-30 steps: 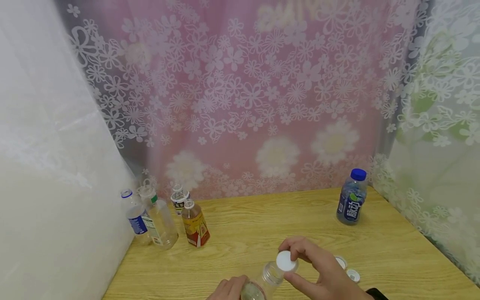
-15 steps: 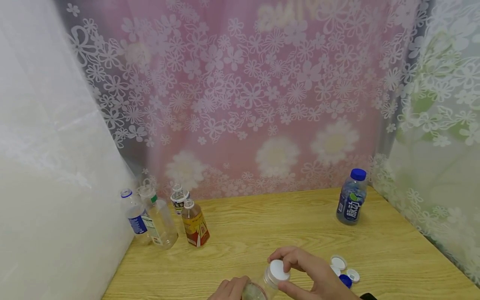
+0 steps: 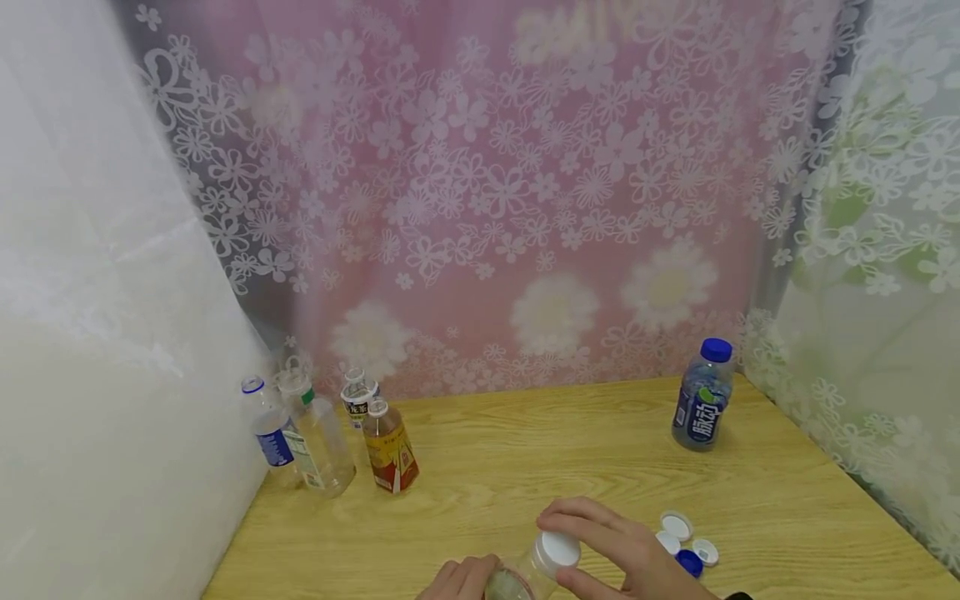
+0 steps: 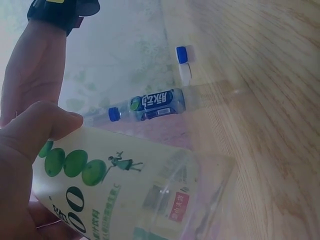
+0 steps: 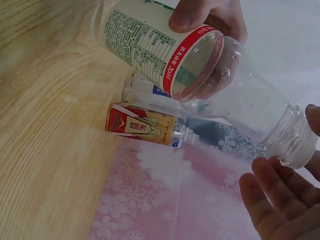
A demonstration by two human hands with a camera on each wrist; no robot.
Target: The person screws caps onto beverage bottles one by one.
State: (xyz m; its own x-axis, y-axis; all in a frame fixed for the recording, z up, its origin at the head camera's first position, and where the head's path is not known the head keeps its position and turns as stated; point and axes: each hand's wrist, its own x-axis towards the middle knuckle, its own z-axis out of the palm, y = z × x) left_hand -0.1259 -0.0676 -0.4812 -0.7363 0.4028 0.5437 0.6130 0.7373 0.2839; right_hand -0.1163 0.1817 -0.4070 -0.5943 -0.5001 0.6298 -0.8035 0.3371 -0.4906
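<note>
My left hand (image 3: pixel 459 579) grips a clear plastic bottle (image 5: pixel 245 92) round its pale label, which bears green fruit in the left wrist view. The bottle is tilted, its neck pointing toward my right hand (image 3: pixel 626 554). A white screw cap (image 3: pixel 560 550) sits over the bottle's mouth. My right thumb and fingers hold the cap at its sides. In the right wrist view, the fingertips (image 5: pixel 262 170) lie by the cap and neck. The bottle's base shows in the left wrist view, above the table. Whether the cap is fully tight cannot be seen.
Several uncapped bottles stand at the table's left, including a yellow-and-red labelled bottle (image 3: pixel 392 450) and a tall clear bottle (image 3: pixel 330 442). A blue-capped bottle (image 3: pixel 702 400) stands at the back right. Loose white caps (image 3: pixel 677 525) and a blue cap (image 3: pixel 688 563) lie right of my right hand.
The white cap has moved left and down from beside the bottle's mouth onto it. My right hand went with it, and its fingers have since straightened somewhat. The left hand stays nearly still.
</note>
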